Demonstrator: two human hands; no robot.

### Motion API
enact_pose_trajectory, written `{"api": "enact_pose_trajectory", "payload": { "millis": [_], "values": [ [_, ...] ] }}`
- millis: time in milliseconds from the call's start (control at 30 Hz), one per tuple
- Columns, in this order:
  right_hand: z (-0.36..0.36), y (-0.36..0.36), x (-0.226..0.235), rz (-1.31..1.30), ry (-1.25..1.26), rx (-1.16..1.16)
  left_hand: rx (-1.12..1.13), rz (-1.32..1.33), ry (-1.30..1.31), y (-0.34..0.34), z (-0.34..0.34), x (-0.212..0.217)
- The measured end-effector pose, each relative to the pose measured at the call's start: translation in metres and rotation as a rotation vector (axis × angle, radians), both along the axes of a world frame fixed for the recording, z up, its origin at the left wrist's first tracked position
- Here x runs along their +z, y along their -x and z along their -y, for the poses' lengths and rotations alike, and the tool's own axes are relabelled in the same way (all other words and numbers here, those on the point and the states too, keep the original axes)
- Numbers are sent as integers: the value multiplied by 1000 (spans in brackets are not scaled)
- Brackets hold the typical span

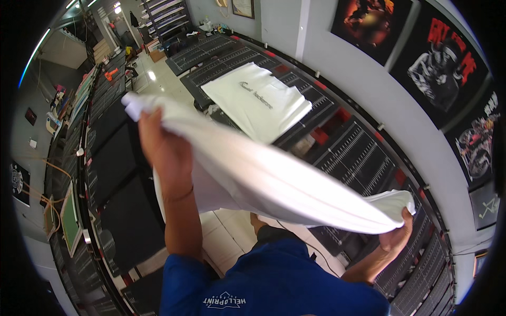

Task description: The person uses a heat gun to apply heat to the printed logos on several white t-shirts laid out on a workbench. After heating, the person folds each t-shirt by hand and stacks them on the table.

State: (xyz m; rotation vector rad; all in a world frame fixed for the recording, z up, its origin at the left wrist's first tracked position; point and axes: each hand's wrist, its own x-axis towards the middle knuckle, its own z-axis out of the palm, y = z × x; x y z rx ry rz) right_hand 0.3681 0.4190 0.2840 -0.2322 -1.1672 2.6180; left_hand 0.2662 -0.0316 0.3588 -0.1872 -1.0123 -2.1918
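A white T-shirt (pixel 263 168) is stretched in the air between my two hands, blurred by motion. My left hand (pixel 164 145), raised at the left, is closed on one end of the cloth. At the lower right, my right hand (pixel 396 234) pinches the other end near its edge. Beyond the held cloth, a second white T-shirt (pixel 258 100) with dark lettering lies flat on a black printing board marked with white lines. The held cloth hides part of the boards and floor beneath it.
To the right, a row of black printing boards (pixel 361 150) runs along a dark rail. Black garments (pixel 124 184) cover boards on the left. An orange tool (pixel 110 74) lies farther back there. A tiled floor aisle (pixel 226 231) separates the rows; a cable crosses near my legs.
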Motion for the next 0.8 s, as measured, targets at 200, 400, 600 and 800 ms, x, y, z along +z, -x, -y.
{"api": "enact_pose_trajectory", "payload": {
  "millis": [200,400,600,800],
  "values": [
    [82,174,-15,64,46,-349,-271,139,74,260,67,-12],
    [148,267,11,-130,-114,-370,-391,104,64,413,132,3],
    [275,319,-74,142,-151,-472,-358,281,184,513,223,-105],
    [391,316,-233,649,-112,-367,-159,944,681,533,342,-361]
  ]
}}
